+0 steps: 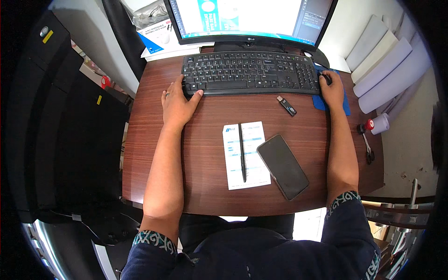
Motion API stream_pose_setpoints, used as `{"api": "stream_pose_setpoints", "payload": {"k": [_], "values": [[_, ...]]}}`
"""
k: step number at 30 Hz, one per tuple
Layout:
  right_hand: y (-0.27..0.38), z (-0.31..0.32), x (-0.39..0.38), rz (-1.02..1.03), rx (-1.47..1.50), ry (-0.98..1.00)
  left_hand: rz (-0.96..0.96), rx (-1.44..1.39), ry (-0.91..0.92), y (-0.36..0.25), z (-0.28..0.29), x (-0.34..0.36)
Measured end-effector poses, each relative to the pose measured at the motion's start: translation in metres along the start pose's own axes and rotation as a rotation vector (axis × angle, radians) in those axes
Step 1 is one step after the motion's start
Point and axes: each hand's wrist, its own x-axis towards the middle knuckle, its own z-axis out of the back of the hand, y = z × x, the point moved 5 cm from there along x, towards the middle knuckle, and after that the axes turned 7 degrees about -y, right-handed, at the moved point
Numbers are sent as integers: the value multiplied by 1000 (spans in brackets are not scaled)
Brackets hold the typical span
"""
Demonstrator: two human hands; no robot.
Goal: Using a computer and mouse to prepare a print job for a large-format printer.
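My left hand point(178, 103) lies at the near left corner of a black keyboard point(228, 85). Its thumb is spread along the front edge and its fingers reach the left end. At the keyboard's right end, my right hand point(332, 91) is curled over a dark computer mouse point(326, 79), mostly hidden, on a blue mouse pad point(320, 102). A black USB stick point(286, 106) lies just in front of the keyboard. Nearer to me, a black pen point(242, 154) rests on a printed paper sheet point(254, 161). A smartphone point(283, 167) with a dark screen overlaps the sheet's right edge.
A lit monitor point(261, 21) stands behind the keyboard on the brown wooden desk point(210, 196). A face mask box point(158, 37) sits at the back left. Several paper rolls point(387, 65), a red-capped item point(368, 125) and scissors point(369, 151) are at the right.
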Motion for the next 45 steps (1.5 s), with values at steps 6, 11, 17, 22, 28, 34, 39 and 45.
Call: {"api": "stream_pose_setpoints", "payload": {"k": [6,11,17,22,28,34,39,45], "values": [[6,4,0,46,55,-34,-31,-8,-49,3,0,-1],[7,8,-5,54,62,-73,-26,-20,-45,0,2,-6],[6,9,-3,59,79,-68,13,-28,-15,-2,4,-6],[9,8,-4,74,117,-65,12,-28,-8,-2,4,-6],[7,10,-4,51,93,-83,16,-45,-16,-3,6,-6],[11,8,-5,42,93,-51,37,-55,8,-5,9,-6],[14,8,-6,81,139,-46,43,-55,20,-6,11,-6],[12,8,-6,100,141,-49,35,-50,17,-6,10,-7]]}}
